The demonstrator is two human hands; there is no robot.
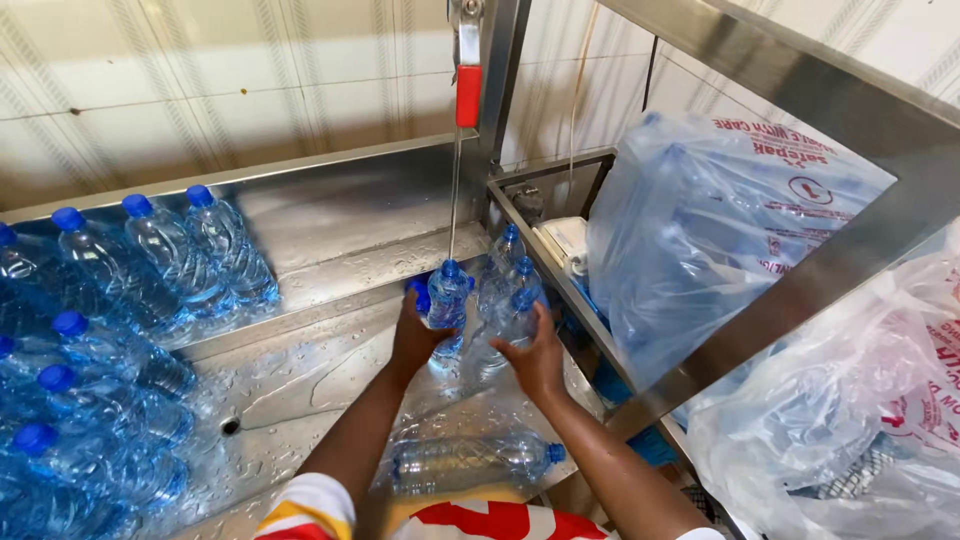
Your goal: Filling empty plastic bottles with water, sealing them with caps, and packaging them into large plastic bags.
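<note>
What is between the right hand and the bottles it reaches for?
Nothing visible. The right hand already touches the clear bottles standing by the rack. The left hand holds another bottle under the water stream.

head cam | looks steeply down, close | faces steel counter [330,370] and tiled wall [200,90]

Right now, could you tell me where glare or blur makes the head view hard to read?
In the head view, the wet steel basin throws bright glare; the clear bottles near the right hand blur into one another; the left hand and its bottle look sharper; the frame edges bend from lens distortion.
</note>
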